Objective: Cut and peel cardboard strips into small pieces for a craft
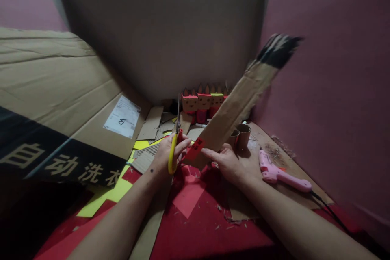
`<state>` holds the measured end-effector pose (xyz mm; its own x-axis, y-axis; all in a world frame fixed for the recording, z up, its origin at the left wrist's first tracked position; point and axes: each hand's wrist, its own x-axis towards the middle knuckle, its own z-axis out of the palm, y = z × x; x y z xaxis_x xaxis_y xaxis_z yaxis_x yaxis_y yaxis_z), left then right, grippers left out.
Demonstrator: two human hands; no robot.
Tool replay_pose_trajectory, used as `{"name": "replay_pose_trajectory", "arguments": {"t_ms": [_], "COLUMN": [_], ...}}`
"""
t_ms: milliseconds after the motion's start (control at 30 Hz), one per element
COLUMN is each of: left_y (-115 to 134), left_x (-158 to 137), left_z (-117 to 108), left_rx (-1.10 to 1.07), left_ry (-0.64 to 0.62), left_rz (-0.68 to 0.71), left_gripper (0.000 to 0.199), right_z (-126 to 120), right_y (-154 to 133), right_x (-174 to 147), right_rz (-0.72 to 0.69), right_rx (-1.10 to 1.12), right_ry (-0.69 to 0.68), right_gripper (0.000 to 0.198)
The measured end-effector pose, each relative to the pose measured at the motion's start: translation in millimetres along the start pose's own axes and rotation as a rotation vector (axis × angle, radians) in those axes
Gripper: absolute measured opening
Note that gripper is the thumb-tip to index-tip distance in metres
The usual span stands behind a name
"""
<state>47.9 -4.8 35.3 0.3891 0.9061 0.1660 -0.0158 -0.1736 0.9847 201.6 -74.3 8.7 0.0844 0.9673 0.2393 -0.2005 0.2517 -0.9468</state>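
Near the middle of the head view, my left hand is closed around scissors with a yellow handle, their blades pointing up and away. My right hand grips the lower end of a long cardboard strip, thumb on top. The strip slants up to the right; its far end is black and ragged, and a red patch with dark print marks its near end. The left fingertips are close to that near end, but I cannot tell if they touch it. Below lies a piece of red paper.
A large printed cardboard sheet rises at left. Small cardboard figures with faces line the back. Cardboard tubes and a pink glue gun with a black cord are on the right. Yellow paper and cardboard scraps lie left.
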Motion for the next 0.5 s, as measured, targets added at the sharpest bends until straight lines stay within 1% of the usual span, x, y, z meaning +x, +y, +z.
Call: {"name": "replay_pose_trajectory", "arguments": {"t_ms": [67, 133, 167, 233, 300, 333, 367, 400, 500], "left_y": [-6.5, -13.9, -16.8, -20.2, -20.1, -19.4, -18.7, -18.1, -18.4], "left_x": [4.3, 8.8, 10.7, 12.8, 13.0, 12.5, 11.9, 11.2, 9.3], "left_z": [-3.2, -7.7, -10.1, -14.4, -17.1, -17.6, -17.6, -17.0, -12.9], "left_rx": [-0.023, -0.046, -0.057, -0.080, -0.103, -0.117, -0.131, -0.145, -0.190], "left_ry": [0.013, 0.011, 0.002, -0.023, -0.057, -0.074, -0.090, -0.104, -0.121], "left_rz": [-0.006, -0.021, -0.030, -0.048, -0.062, -0.068, -0.074, -0.080, -0.097], "left_gripper": [0.030, 0.030, 0.030, 0.029, 0.029, 0.028, 0.028, 0.028, 0.029], "right_z": [2.1, 4.6, 5.6, 6.6, 5.7, 4.7, 3.7, 2.7, 1.9], "right_y": [-13.2, -27.7, -33.5, -38.4, -33.7, -28.7, -23.1, -17.5, -6.5], "right_x": [-4.8, -11.8, -15.0, -18.8, -18.5, -17.3, -15.8, -14.4, -12.5], "right_rz": [-0.027, -0.014, -0.024, -0.110, -0.152, -0.184, -0.197, -0.205, -0.207], "right_rx": [-0.129, -0.169, -0.223, -0.343, -0.478, -0.525, -0.535, -0.540, -0.511], "right_ry": [0.092, 0.116, 0.144, 0.257, 0.317, 0.367, 0.387, 0.396, 0.367], "right_gripper": [0.013, 0.005, 0.004, 0.012, 0.011, 0.010, 0.007, 0.002, 0.013]}}
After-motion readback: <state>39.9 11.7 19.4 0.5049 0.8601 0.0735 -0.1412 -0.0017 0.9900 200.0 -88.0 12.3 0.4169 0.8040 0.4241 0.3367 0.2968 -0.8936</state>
